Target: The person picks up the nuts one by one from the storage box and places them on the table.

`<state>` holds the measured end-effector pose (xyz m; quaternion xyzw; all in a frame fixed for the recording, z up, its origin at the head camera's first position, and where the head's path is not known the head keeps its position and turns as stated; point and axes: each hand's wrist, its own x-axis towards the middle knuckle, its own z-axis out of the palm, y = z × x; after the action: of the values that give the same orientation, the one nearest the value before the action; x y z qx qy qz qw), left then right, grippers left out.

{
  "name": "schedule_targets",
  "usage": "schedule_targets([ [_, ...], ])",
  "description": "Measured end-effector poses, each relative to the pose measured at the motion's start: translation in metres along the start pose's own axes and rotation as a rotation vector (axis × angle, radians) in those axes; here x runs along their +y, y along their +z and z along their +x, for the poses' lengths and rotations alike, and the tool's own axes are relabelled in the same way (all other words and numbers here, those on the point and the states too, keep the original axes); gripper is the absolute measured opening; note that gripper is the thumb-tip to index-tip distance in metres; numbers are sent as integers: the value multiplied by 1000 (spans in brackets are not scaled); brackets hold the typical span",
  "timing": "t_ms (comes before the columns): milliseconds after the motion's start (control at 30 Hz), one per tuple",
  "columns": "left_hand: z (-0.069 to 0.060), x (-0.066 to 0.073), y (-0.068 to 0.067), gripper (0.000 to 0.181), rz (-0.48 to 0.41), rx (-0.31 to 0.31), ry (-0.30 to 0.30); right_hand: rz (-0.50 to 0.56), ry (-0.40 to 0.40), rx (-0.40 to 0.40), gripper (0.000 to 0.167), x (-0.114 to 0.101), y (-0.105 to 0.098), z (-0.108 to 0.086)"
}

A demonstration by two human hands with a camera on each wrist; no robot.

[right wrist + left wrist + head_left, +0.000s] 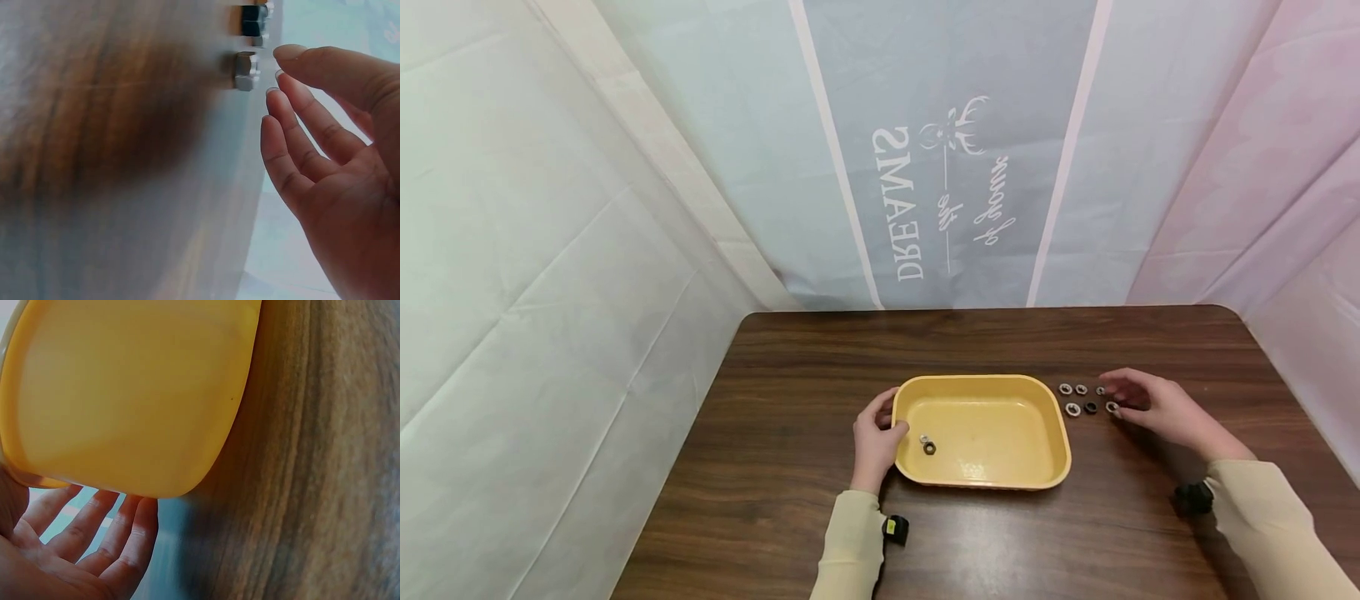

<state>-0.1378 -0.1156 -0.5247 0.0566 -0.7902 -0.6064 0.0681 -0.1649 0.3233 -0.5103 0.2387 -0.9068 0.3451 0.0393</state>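
My left hand (pixel 876 443) grips the left end of a yellow plastic tray (pixel 985 482), thumb over the rim and fingers along the outer wall. Inside the tray, a small silver nut (pixel 924 438) and a dark hex nut (pixel 929 448) lie near its left side. Several nuts stand in two rows to the right of the tray, among them a black nut (pixel 1091 408). My right hand (pixel 1168 410) reaches over the right end of these rows, thumb and fingers apart. Closest to its thumb is a silver hex nut (pixel 247 71); nothing shows between the fingers.
The brown wooden table (pixel 760 467) carries everything. Light fabric sheets hang behind it, the grey-blue one (pixel 955 50) bearing printed lettering, and a white sheet (pixel 550 250) stands along the left side. A black camera is strapped at each wrist.
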Motion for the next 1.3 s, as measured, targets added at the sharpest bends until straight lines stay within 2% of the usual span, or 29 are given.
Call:
schedule_targets([
  [167, -1, 1, -1, 57, -5, 0, -17, -30, 2, 1, 53, -8, -3, 4],
  [667, -1, 0, -2, 56, -5, -1, -7, 14, -87, -9, 58, -42, -11, 21],
  [900, 0, -1, -1, 56, -5, -1, 3, 32, -115, -42, 59, -62, -9, 31],
  [1133, 0, 0, 0, 56, -24, -2, 9, 52, -177, -48, 59, -82, -5, 39],
  [1300, -1, 1, 0, 56, -13, 1, 3, 64, -181, -63, 59, -94, -4, 44],
])
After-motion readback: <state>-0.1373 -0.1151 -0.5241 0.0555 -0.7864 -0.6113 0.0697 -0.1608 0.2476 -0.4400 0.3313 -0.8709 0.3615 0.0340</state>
